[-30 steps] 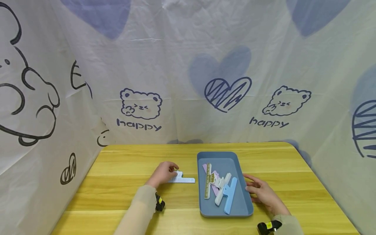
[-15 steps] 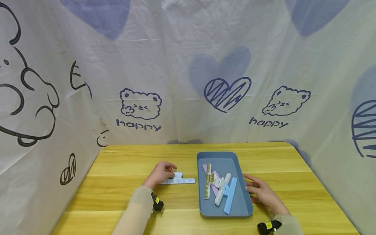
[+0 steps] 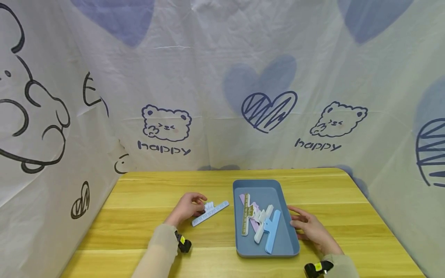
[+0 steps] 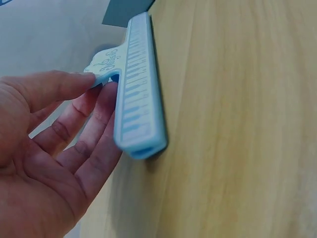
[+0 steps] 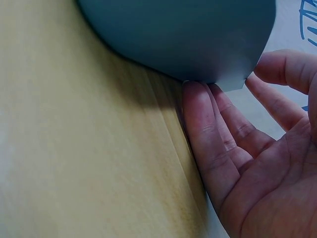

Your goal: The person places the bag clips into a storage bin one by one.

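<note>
My left hand pinches a pale blue clip by its handle tab, left of the tray, with the thumb on top and fingers underneath. In the left wrist view the clip shows a piano-key print along its bar and lettering on the tab; the bar lies close over the wood. My right hand touches the right side of a blue-grey tray. Seen from the right wrist, its nearly straight fingers rest against the outer wall, with the thumb near the rim.
Inside the tray lie several long clips: a gold-printed white clip, a purple clip, a white clip and a blue clip. Behind the wooden table hangs a printed cloth, with another side on the left.
The clip in my left hand has turned from lying level across to slanting, its right end now farther from me. My left hand has shifted slightly left. The right hand and tray stay still.
</note>
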The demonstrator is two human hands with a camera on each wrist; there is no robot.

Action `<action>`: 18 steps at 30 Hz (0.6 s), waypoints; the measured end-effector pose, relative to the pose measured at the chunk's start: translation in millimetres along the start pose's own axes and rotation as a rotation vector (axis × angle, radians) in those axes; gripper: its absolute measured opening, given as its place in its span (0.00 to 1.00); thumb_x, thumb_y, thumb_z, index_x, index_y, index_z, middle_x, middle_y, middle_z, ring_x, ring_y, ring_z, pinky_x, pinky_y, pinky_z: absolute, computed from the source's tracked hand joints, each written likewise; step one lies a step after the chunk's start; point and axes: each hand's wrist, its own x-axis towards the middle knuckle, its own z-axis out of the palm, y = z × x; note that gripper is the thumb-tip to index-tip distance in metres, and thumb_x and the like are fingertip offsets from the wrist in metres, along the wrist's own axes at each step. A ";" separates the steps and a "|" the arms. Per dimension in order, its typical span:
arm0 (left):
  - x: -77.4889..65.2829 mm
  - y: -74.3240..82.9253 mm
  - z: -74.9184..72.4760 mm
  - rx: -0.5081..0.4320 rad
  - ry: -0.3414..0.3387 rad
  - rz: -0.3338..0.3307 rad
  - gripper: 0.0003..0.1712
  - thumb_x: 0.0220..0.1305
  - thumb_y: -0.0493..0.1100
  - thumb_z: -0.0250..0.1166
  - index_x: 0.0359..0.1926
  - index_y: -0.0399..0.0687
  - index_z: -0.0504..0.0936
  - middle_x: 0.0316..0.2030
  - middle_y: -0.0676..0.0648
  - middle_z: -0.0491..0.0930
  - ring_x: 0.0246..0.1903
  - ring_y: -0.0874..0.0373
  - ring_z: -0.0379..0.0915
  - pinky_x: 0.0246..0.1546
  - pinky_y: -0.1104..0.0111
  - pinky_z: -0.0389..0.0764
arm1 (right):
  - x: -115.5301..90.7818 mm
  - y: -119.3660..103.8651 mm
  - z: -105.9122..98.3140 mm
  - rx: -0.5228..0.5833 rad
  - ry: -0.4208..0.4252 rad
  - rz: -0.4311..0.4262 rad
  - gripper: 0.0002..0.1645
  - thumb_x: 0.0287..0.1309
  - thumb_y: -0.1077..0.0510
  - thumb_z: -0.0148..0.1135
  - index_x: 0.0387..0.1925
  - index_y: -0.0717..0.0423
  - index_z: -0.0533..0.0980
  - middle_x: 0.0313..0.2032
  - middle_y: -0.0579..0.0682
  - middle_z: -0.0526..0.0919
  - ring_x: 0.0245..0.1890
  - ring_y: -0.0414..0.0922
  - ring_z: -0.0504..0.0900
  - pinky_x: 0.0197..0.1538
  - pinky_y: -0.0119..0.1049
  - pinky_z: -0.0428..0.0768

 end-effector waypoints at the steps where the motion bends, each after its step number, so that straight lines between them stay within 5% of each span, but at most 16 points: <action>1: -0.8 0.0 -0.3 -0.014 0.003 0.000 0.16 0.61 0.25 0.63 0.51 0.28 0.78 0.32 0.41 0.74 0.29 0.51 0.80 0.30 0.60 0.84 | -0.2 0.4 -0.2 0.000 -0.006 -0.004 0.34 0.67 0.65 0.57 0.72 0.57 0.62 0.59 0.69 0.72 0.46 0.53 0.81 0.40 0.49 0.83; 18: -15.4 20.6 8.3 -0.201 0.150 0.023 0.16 0.61 0.24 0.61 0.51 0.28 0.78 0.36 0.39 0.75 0.36 0.44 0.81 0.37 0.56 0.85 | 0.4 1.7 -0.8 0.014 0.007 -0.001 0.33 0.66 0.66 0.56 0.71 0.55 0.64 0.58 0.65 0.73 0.45 0.52 0.81 0.41 0.49 0.84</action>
